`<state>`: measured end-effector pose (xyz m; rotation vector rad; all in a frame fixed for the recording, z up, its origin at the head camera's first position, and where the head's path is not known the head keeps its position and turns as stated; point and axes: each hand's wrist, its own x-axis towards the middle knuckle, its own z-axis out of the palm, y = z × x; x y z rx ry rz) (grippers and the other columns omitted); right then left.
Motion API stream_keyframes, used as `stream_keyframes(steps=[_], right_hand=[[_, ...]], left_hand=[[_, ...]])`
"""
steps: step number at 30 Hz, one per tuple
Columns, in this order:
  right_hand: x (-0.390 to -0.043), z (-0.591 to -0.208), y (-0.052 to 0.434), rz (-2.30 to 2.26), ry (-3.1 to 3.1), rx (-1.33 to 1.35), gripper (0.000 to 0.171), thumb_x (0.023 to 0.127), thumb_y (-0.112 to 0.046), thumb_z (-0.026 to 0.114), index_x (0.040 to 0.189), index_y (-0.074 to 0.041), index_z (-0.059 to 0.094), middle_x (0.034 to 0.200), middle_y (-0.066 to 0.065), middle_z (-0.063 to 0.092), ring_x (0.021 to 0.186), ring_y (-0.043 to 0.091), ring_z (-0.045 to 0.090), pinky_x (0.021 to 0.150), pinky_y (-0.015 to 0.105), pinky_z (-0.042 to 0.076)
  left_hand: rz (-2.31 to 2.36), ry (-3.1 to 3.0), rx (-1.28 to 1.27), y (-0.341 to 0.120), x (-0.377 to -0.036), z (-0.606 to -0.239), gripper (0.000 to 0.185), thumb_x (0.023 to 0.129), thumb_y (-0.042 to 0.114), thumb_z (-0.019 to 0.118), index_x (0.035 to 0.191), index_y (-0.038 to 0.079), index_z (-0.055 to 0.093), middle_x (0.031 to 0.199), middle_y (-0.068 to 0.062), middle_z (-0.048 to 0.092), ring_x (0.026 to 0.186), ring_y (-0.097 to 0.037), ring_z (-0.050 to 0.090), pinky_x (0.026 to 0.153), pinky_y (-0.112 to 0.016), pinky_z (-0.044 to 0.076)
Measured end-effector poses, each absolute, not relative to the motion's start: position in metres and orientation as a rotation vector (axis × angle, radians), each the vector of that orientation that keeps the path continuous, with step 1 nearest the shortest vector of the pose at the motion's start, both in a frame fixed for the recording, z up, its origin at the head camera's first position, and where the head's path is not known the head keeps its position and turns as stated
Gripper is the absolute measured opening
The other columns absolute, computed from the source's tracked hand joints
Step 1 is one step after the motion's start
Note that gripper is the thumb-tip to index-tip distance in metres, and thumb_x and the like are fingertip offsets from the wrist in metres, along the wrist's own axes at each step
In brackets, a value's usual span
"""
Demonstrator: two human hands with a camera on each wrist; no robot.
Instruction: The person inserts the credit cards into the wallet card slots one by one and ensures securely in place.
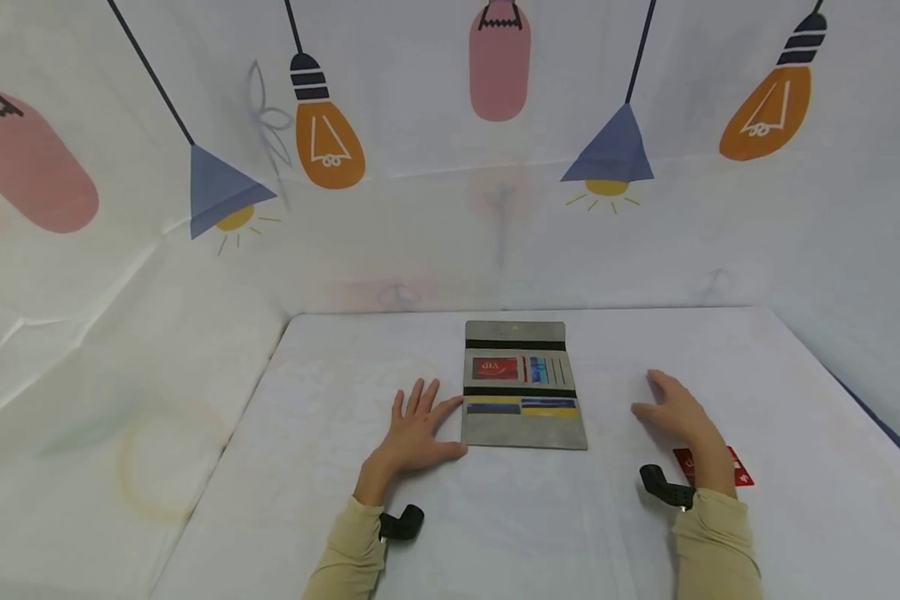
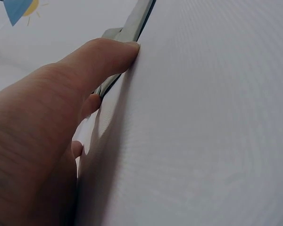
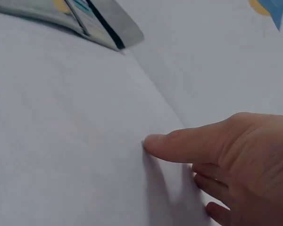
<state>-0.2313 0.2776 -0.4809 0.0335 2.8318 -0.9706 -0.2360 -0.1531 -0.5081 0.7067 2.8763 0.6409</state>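
A grey wallet [image 1: 525, 433] lies unfolded at mid-table, with a red VIP card [image 1: 495, 368] and several blue and yellow cards in its slots. My left hand [image 1: 412, 437] rests spread at the wallet's left edge; its thumb and index fingertip touch or nearly touch that edge. In the left wrist view the thumb [image 2: 108, 54] lies by the wallet's rim [image 2: 137, 21]. To the wallet's right and apart from it, my right hand [image 1: 678, 417] holds nothing, its fingers loosely bent. Under the right wrist lies a red card [image 1: 741, 468], partly hidden by the forearm.
The white table [image 1: 345, 350] meets a white cloth backdrop [image 1: 420, 242] printed with lamps and bulbs along its far edge. Black wrist cameras sit on the left wrist [image 1: 402, 523] and right wrist [image 1: 663, 486].
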Motion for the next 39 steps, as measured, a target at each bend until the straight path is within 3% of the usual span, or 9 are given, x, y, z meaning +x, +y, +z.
stream_keyframes(steps=[11, 16, 19, 27, 34, 39], right_hand=[[-0.194, -0.491, 0.347, -1.117, 2.725, 0.019, 0.088, 0.095, -0.038, 0.06, 0.156, 0.001, 0.009, 0.158, 0.036, 0.004, 0.142, 0.059, 0.001, 0.103, 0.078, 0.013], [-0.179, -0.497, 0.377, -1.103, 2.727, 0.071, 0.089, 0.094, -0.035, 0.059, 0.153, 0.007, 0.006, 0.155, 0.038, -0.012, 0.139, 0.062, -0.011, 0.097, 0.083, 0.008], [-0.178, -0.501, 0.383, -1.051, 2.768, 0.047, 0.09, 0.093, -0.033, 0.061, 0.151, 0.012, 0.008, 0.152, 0.041, -0.014, 0.137, 0.064, -0.012, 0.097, 0.083, 0.007], [-0.189, -0.504, 0.369, -0.827, 2.931, 0.262, 0.091, 0.096, -0.05, 0.052, 0.147, 0.014, 0.012, 0.149, 0.045, -0.002, 0.137, 0.063, -0.002, 0.101, 0.08, 0.008], [-0.201, -0.502, 0.35, -0.909, 2.966, 0.69, 0.076, 0.097, -0.047, 0.054, 0.142, 0.011, 0.035, 0.145, 0.043, 0.021, 0.13, 0.063, 0.018, 0.102, 0.073, 0.016], [-0.203, -0.502, 0.348, -0.965, 2.96, 0.798, 0.065, 0.099, -0.044, 0.05, 0.138, 0.008, 0.043, 0.147, 0.041, 0.022, 0.132, 0.061, 0.019, 0.104, 0.072, 0.014]], left_hand=[[0.64, 2.884, 0.716, -0.154, -0.236, -0.509, 0.076, 0.086, 0.057, 0.064, 0.151, 0.027, 0.041, 0.165, -0.015, 0.015, 0.152, -0.038, 0.001, 0.116, -0.064, -0.002], [0.639, 2.879, 0.714, -0.153, -0.235, -0.507, 0.075, 0.086, 0.056, 0.065, 0.151, 0.026, 0.042, 0.165, -0.015, 0.015, 0.152, -0.038, 0.001, 0.116, -0.064, -0.001], [0.634, 2.885, 0.711, -0.153, -0.235, -0.507, 0.075, 0.086, 0.055, 0.065, 0.151, 0.025, 0.042, 0.164, -0.016, 0.016, 0.152, -0.039, 0.002, 0.116, -0.065, 0.0], [0.621, 2.889, 0.696, -0.153, -0.235, -0.508, 0.076, 0.086, 0.056, 0.064, 0.151, 0.026, 0.042, 0.165, -0.015, 0.016, 0.152, -0.038, 0.002, 0.116, -0.064, 0.0], [0.613, 2.889, 0.695, -0.154, -0.236, -0.511, 0.076, 0.086, 0.057, 0.064, 0.152, 0.027, 0.041, 0.165, -0.014, 0.015, 0.152, -0.037, 0.0, 0.116, -0.063, -0.002], [0.624, 2.886, 0.7, -0.153, -0.237, -0.511, 0.076, 0.086, 0.057, 0.063, 0.151, 0.027, 0.041, 0.165, -0.015, 0.015, 0.152, -0.038, 0.001, 0.116, -0.063, -0.001]])
